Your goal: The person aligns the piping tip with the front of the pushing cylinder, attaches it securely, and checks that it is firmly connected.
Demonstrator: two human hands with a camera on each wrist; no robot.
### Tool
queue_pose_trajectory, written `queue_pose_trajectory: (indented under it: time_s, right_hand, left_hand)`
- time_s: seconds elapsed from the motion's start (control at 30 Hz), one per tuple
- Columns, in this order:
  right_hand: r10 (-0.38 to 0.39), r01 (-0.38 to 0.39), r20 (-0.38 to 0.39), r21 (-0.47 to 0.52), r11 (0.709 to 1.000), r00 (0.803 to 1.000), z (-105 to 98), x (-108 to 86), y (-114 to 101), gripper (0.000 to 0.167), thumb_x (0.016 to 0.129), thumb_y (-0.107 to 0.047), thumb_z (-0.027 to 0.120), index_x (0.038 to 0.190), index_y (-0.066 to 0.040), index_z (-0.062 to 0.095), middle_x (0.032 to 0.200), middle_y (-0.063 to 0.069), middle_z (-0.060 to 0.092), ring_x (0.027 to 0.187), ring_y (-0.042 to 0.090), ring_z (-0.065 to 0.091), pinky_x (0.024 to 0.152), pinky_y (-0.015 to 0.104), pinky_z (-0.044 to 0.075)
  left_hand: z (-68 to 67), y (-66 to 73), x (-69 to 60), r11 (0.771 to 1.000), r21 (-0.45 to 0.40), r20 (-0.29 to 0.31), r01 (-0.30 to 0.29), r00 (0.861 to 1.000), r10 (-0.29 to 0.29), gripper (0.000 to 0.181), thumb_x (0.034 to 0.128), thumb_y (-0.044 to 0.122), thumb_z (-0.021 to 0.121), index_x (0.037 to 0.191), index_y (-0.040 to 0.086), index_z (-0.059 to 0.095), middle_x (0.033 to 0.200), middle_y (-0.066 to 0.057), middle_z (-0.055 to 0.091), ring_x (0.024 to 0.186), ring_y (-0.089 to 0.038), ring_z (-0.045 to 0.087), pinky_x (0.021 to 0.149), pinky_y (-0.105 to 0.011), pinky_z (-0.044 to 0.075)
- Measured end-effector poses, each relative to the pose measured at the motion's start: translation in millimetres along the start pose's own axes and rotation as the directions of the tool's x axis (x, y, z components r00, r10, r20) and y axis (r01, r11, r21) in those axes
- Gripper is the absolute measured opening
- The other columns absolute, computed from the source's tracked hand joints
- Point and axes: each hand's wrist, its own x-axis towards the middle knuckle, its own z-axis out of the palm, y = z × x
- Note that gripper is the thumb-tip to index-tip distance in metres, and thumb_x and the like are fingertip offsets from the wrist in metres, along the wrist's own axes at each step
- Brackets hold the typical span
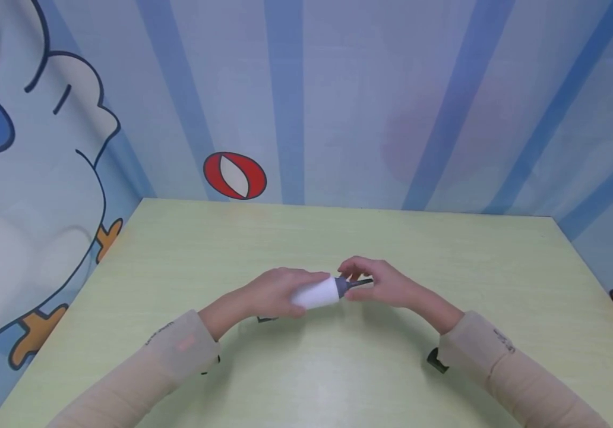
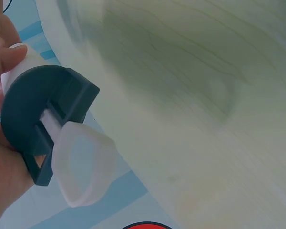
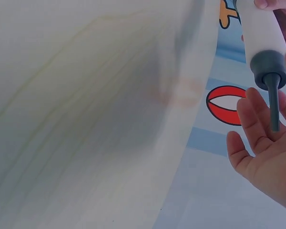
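Observation:
A white cylindrical tool (image 1: 318, 293) lies in my left hand (image 1: 278, 291), whose thumb and fingers grip its body. Its dark grey collar (image 3: 269, 64) narrows to a thin tapered nozzle (image 3: 274, 102) pointing toward my right hand (image 1: 384, 281). In the left wrist view, the opposite end carries a dark green half-round part (image 2: 43, 102) and a pale, cup-like loop (image 2: 83, 164). My right hand surrounds the nozzle tip with loosely bent fingers (image 3: 250, 114). No pinch on it shows. The tool's exact kind is unclear.
Both hands are above a pale yellow-green table (image 1: 306, 380). Behind it stands a blue striped backdrop (image 1: 349, 107) with cartoon prints, including a red and white oval (image 1: 234, 175). Dark pieces show at the sleeves, such as one by the right cuff (image 1: 437, 360).

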Motion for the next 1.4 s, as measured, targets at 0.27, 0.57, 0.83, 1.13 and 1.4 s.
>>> queue_pose_trajectory:
  time_s: [0.27,0.57,0.83,1.13,1.4]
  right_hand:
    - [-0.032,0.032,0.017,0.009,0.999,0.999,2.5,-1.0,1.6,0.026,0.082,-0.013,0.061,0.106,-0.008,0.051,0.091,0.005,0.059,0.084,0.017,0.053,0.079,0.037,0.045]
    - [-0.006,0.005,0.029,0.023,1.0,1.0,2.2,-1.9,-0.4,0.031,0.083,-0.016,0.06,0.109,-0.003,0.049,0.096,0.009,0.062,0.09,0.02,0.059,0.084,0.043,0.046]
    - [0.022,-0.024,0.035,0.048,0.999,0.999,3.0,-4.0,-0.7,0.026,0.078,-0.014,0.066,0.1,-0.008,0.054,0.092,0.005,0.062,0.088,0.017,0.058,0.082,0.037,0.047]
    - [0.073,-0.075,0.021,0.089,0.993,0.997,8.4,-3.8,4.8,0.025,0.078,-0.014,0.066,0.098,-0.002,0.056,0.088,0.009,0.062,0.082,0.016,0.056,0.075,0.03,0.049]
    - [0.108,-0.11,0.017,0.142,0.984,0.994,14.6,-5.1,6.7,0.026,0.077,-0.012,0.066,0.097,0.0,0.056,0.087,0.01,0.061,0.08,0.016,0.056,0.071,0.027,0.047]
  left_hand:
    - [0.1,1.8,-0.3,1.0,0.0,0.004,-0.006,1.0,0.006,0.066,0.0753,0.016,0.067,0.134,0.023,0.039,0.125,0.001,0.052,0.102,-0.016,0.051,0.082,-0.034,0.044]
    - [2.9,-1.9,-0.2,1.0,-0.002,0.007,0.002,1.0,-0.002,0.067,0.0754,0.018,0.067,0.135,0.025,0.037,0.125,0.002,0.052,0.101,-0.015,0.051,0.08,-0.033,0.044]
    - [4.3,-1.7,-0.1,1.0,-0.02,0.011,-0.023,1.0,0.023,0.066,0.0755,0.017,0.067,0.135,0.025,0.038,0.123,0.003,0.052,0.099,-0.013,0.05,0.079,-0.031,0.044]
    - [7.7,-1.8,-0.5,0.999,-0.009,0.023,-0.04,0.999,0.041,0.067,0.0755,0.017,0.067,0.135,0.027,0.037,0.122,0.006,0.054,0.092,-0.012,0.052,0.074,-0.026,0.044]
    - [9.4,-0.8,-0.1,0.998,0.021,0.03,-0.055,0.998,0.054,0.065,0.0753,0.015,0.067,0.134,0.024,0.039,0.119,0.004,0.056,0.089,-0.012,0.052,0.072,-0.025,0.044]
